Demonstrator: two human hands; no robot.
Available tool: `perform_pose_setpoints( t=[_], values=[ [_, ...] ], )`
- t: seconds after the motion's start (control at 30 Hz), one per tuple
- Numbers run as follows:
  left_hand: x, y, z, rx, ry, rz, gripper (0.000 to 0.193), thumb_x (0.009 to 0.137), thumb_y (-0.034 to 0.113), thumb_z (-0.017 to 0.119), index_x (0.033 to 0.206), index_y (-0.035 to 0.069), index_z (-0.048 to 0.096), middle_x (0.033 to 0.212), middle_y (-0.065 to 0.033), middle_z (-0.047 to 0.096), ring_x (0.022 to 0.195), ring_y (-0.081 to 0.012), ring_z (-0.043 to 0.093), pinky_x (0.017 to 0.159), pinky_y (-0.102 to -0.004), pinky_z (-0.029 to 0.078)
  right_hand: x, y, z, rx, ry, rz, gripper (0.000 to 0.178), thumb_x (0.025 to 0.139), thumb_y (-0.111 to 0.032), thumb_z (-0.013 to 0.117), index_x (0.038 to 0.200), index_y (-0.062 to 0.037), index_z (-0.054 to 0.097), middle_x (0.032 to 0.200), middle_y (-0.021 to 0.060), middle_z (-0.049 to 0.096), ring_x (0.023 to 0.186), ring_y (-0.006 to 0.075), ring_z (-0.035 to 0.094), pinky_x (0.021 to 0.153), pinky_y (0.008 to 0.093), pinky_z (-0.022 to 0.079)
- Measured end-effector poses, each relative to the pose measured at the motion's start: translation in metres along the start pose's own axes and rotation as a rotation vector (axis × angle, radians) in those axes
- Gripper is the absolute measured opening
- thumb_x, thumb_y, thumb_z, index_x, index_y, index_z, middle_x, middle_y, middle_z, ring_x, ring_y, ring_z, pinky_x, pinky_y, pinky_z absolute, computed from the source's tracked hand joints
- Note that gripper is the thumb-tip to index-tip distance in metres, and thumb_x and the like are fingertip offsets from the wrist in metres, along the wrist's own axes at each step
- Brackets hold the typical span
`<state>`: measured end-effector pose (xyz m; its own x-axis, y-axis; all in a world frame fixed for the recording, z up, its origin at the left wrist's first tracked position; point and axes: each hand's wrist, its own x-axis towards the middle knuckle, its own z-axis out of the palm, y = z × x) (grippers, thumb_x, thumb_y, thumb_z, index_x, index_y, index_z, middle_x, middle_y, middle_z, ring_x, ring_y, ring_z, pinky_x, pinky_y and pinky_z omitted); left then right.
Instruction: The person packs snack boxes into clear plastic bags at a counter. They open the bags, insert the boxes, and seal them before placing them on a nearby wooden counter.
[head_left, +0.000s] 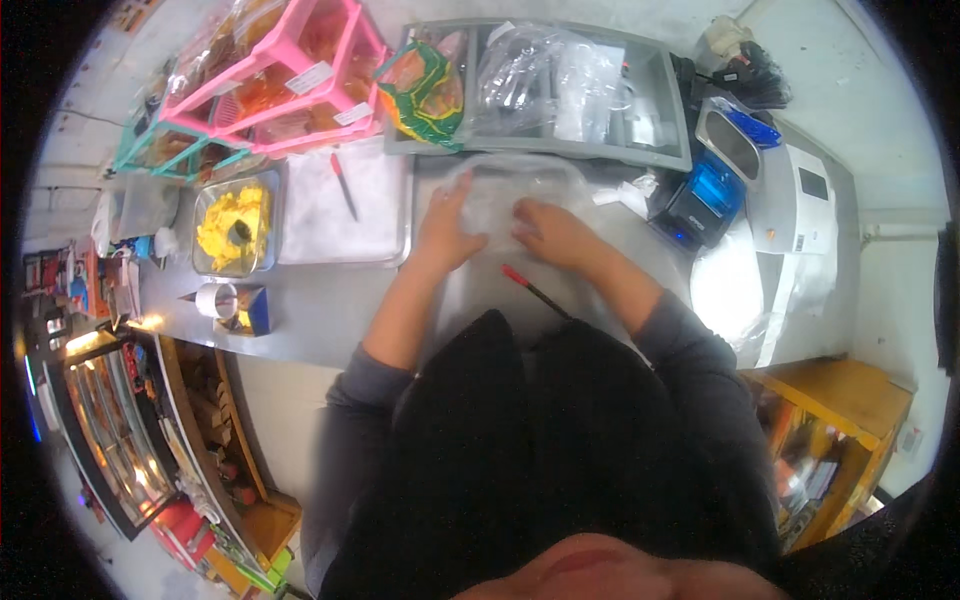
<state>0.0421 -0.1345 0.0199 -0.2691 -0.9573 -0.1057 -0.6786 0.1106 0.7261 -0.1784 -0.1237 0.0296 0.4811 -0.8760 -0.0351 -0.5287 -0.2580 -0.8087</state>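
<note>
A clear, thin plastic piece (500, 205) with a rounded far edge lies on the grey metal table in front of me; whether it is a bag or a tray, I cannot tell. At its left side is my left hand (447, 228), fingers stretched away from me and thumb apart. My right hand (555, 235) reaches over its right part with slightly bent fingers, the thumb side turned toward the middle. Both hands look open against the plastic. Closer to my body, a red-and-black pen (535, 291) lies between my forearms.
Beyond my hands stands a grey divided bin (540, 148) holding plastic bags. To the left are a white tray (300, 225) with a red-and-black pen, a glass container (262, 262) of yellow food and a pink basket (250, 128). A blue-lit black device (700, 205) stands right.
</note>
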Motion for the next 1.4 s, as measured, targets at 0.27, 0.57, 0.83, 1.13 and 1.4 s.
perform_pose_setpoints(
  t=[0.27, 0.57, 0.83, 1.13, 1.4],
  values=[
    [-0.066, 0.013, -0.038, -0.094, 0.153, 0.01, 0.033, 0.077, 0.024, 0.073, 0.109, 0.016, 0.066, 0.12, -0.02, 0.054, 0.111, -0.0314, 0.052, 0.092, -0.039, 0.044, -0.09, -0.008, 0.002, -0.199, 0.189, -0.477, 0.023, 0.069, -0.007, 0.064, 0.09, -0.005, 0.058, 0.09, 0.0145, 0.061, 0.086, 0.0361, 0.056, 0.075, 0.045, 0.046],
    [-0.195, -0.157, -0.141, -0.47, 0.884, -0.182, 0.014, 0.092, 0.016, 0.054, 0.1, 0.006, 0.058, 0.089, -0.0022, 0.059, 0.084, -0.0125, 0.054, 0.077, -0.028, 0.044, -0.131, 0.014, 0.068, -0.316, 0.088, 0.303, 0.046, 0.07, -0.006, 0.068, 0.115, -0.0065, 0.055, 0.093, 0.0174, 0.061, 0.091, 0.0382, 0.056, 0.082, 0.0466, 0.045],
    [-0.227, -0.306, -0.282, -0.33, 0.975, -0.061, 0.054, 0.082, 0.012, 0.069, 0.124, 0.005, 0.036, 0.109, -0.011, 0.055, 0.098, -0.0216, 0.057, 0.086, -0.0355, 0.047, -0.121, -0.052, 0.105, -0.419, 0.226, 0.407, 0.049, 0.067, 0.001, 0.061, 0.116, -0.0058, 0.055, 0.075, 0.0134, 0.06, 0.073, 0.0296, 0.061, 0.068, 0.0383, 0.05],
    [-0.257, -0.177, -0.208, -0.225, 0.412, 0.065, 0.052, 0.081, 0.0, 0.067, 0.13, 0.009, 0.052, 0.131, -0.0157, 0.047, 0.119, -0.019, 0.048, 0.089, -0.0295, 0.048, -0.105, -0.115, 0.191, 0.453, 0.568, 0.113, 0.021, 0.081, 0.005, 0.057, 0.1, -0.0031, 0.056, 0.091, 0.0015, 0.05, 0.076, 0.0106, 0.053, 0.067, 0.0241, 0.045],
    [-0.267, -0.229, -0.133, 0.212, 0.169, -0.199, 0.083, 0.072, 0.048, 0.074, 0.141, 0.016, 0.041, 0.146, -0.0173, 0.034, 0.127, -0.0376, 0.041, 0.103, -0.0466, 0.036, -0.045, -0.154, 0.26, 0.683, 0.402, 0.007, 0.014, 0.082, 0.006, 0.06, 0.091, -0.0029, 0.054, 0.091, 0.0045, 0.053, 0.075, 0.0109, 0.056, 0.065, 0.0244, 0.047]
  ],
)
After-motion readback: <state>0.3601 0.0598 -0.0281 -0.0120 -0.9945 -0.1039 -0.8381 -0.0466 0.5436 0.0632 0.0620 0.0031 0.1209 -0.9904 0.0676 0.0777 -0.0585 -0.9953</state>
